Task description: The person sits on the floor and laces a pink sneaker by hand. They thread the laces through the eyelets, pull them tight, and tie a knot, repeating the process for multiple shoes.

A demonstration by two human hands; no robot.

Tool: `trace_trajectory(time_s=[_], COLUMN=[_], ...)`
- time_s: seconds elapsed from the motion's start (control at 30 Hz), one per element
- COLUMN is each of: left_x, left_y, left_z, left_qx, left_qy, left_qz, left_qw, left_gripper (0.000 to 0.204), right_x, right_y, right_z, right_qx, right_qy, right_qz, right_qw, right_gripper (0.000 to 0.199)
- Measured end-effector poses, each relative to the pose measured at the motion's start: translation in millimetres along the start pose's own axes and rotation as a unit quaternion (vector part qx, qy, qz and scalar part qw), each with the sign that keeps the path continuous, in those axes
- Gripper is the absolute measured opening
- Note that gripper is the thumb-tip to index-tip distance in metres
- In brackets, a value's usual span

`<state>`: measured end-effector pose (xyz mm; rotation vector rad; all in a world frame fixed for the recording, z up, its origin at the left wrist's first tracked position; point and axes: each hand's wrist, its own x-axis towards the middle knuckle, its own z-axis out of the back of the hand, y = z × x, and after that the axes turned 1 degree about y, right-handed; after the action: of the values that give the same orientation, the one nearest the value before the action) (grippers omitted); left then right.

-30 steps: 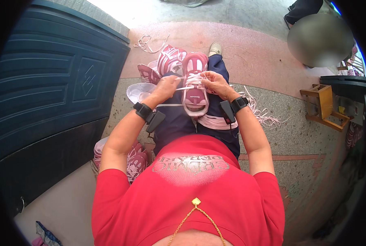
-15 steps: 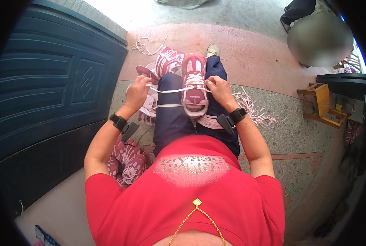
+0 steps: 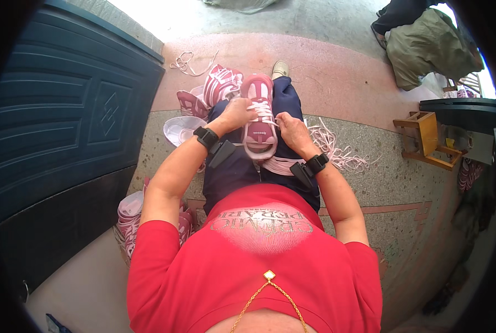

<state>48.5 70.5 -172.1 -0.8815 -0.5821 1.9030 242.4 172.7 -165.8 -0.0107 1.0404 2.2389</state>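
A pink and white sneaker (image 3: 257,86) rests on my thighs, toe pointing away from me. White shoelace (image 3: 263,109) crosses its front in rows. My left hand (image 3: 237,115) is closed in a pinch at the left edge of the lacing; its fingertips are partly hidden, but they appear to grip the lace. On the other side, my right hand (image 3: 294,134) pinches a short stretch of lace coming out of the shoe's right side. A bundle of pale pink laces (image 3: 284,165) lies across my lap below the sneaker's heel.
More pink sneakers (image 3: 222,82) stand beyond my left knee, others (image 3: 130,219) by my left hip. Loose laces (image 3: 339,149) are heaped on the floor at right. A wooden stool (image 3: 426,139) stands farther right, a dark blue door (image 3: 76,105) at left. Another person (image 3: 428,47) is at far right.
My left hand has come in from the left, where it held a lace stretched out, to the sneaker's lacing. My right hand stays close to the shoe's right side.
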Motion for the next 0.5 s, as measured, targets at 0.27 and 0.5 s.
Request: trace_trajectory(time_s=[0.27,0.5], left_x=[6,6], left_y=[-15,-5], left_z=[7,25], left_qx=[-0.230,-0.375], left_qy=[0.036,0.122], left_qz=[0.036,0.221], left_qw=[0.972,0.892], left_gripper=[0.019,0.014], right_x=[0,-8], right_y=[14,-4], right_z=[-1,-1], right_qx=[-0.072,-0.092], right_qy=[0.010,-0.122], right_qz=[0.002,0.184], right_qw=[0.997,0.971], right_gripper=[0.022,0.009])
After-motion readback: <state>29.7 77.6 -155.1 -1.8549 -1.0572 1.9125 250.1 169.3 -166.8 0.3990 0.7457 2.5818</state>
